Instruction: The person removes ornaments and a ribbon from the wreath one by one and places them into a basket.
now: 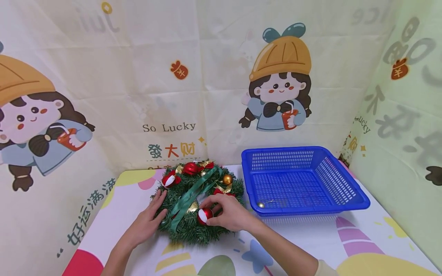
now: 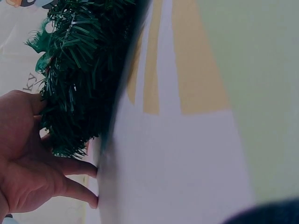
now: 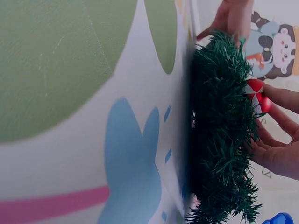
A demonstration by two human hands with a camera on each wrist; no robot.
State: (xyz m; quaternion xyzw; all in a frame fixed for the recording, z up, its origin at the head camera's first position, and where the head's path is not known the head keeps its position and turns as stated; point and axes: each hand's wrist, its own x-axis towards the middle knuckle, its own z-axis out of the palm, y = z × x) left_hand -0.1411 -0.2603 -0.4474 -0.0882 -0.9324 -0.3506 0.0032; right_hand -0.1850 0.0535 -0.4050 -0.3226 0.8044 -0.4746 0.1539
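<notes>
Gripping the red-and-white ball (image 1: 204, 217) between thumb and fingers (image 1: 221, 199), the right hand (image 1: 233, 213) holds it at the wreath's (image 1: 197, 232) near side; the left hand (image 1: 146, 221), fingers extended, touches the left edge.

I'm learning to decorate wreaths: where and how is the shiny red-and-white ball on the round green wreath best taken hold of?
I'd pinch the shiny red-and-white ball across its rounded sides, coming from above, much as the right hand does: it stands up from the round green artificial wreath, which leaves its upper part free but crowds its underside.
</notes>
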